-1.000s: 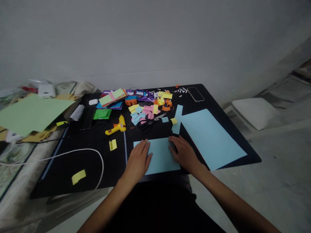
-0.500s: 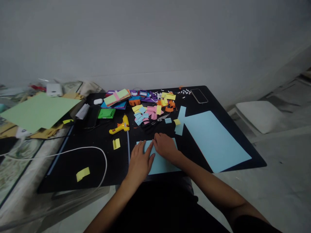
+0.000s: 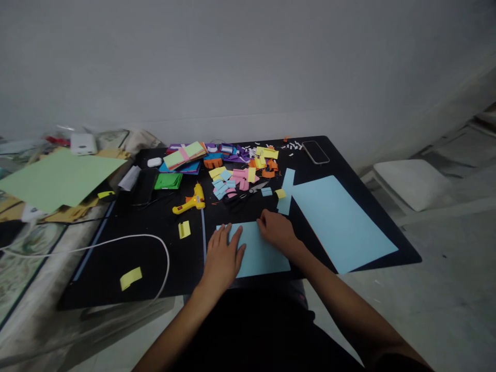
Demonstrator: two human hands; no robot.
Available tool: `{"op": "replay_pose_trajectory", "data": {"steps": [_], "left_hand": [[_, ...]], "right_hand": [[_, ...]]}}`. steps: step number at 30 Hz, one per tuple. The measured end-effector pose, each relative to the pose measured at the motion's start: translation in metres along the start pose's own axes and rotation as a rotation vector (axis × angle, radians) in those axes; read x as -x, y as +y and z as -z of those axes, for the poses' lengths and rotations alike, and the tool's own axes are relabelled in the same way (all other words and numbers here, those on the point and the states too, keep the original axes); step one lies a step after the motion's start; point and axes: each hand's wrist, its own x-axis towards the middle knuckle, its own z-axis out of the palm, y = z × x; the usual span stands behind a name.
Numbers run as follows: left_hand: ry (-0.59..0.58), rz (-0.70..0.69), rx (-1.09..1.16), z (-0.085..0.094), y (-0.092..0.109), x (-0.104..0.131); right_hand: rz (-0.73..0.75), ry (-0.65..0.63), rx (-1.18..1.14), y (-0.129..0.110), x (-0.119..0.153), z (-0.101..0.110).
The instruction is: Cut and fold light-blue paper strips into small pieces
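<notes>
A light blue sheet of paper [image 3: 261,256], its far edge running straight, lies near the front edge of the black table [image 3: 155,258]. Flat on its left part rests my left hand [image 3: 223,253], fingers stretched and thumb apart. At the far edge, right of the middle, my right hand [image 3: 278,231] is closed, its bent fingertips touching the paper. Whether anything is pinched between those fingers is hidden. Black-handled scissors [image 3: 248,194] lie just beyond the right hand. A larger light blue sheet [image 3: 341,222] is spread out to the right.
A yellow glue gun [image 3: 190,200], folded yellow pieces [image 3: 184,229] and a white cable [image 3: 168,258] are on the left. Coloured paper pieces [image 3: 244,178] are heaped behind the scissors. A phone [image 3: 315,152] lies at the back right. A white stool [image 3: 411,183] stands beyond the table.
My right hand has slid rightward along the paper's far edge, away from my left hand. My left hand stays flat on the sheet. The view has shifted slightly.
</notes>
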Motion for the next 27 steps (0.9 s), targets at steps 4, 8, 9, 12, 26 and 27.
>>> {"op": "replay_pose_trajectory", "data": {"steps": [4, 8, 9, 12, 26, 27], "left_hand": [[-0.002, -0.005, -0.007, 0.0, 0.0, -0.001], [0.004, -0.007, -0.002, 0.0, 0.0, 0.0], [0.005, -0.006, 0.002, 0.0, 0.0, 0.0], [0.008, -0.002, 0.017, -0.001, -0.001, 0.001], [0.018, -0.012, 0.011, -0.003, -0.002, 0.002], [0.018, -0.01, 0.013, -0.003, -0.002, 0.002]], "right_hand": [[-0.095, -0.007, -0.009, 0.019, 0.0, 0.005], [-0.125, 0.032, -0.015, 0.039, 0.002, 0.009], [-0.13, 0.039, -0.019, 0.043, 0.002, 0.01], [-0.136, 0.04, -0.036, 0.052, 0.001, 0.012], [-0.07, 0.165, -0.213, 0.08, -0.019, 0.024], [-0.091, 0.242, -0.244, 0.09, -0.029, 0.031]]}}
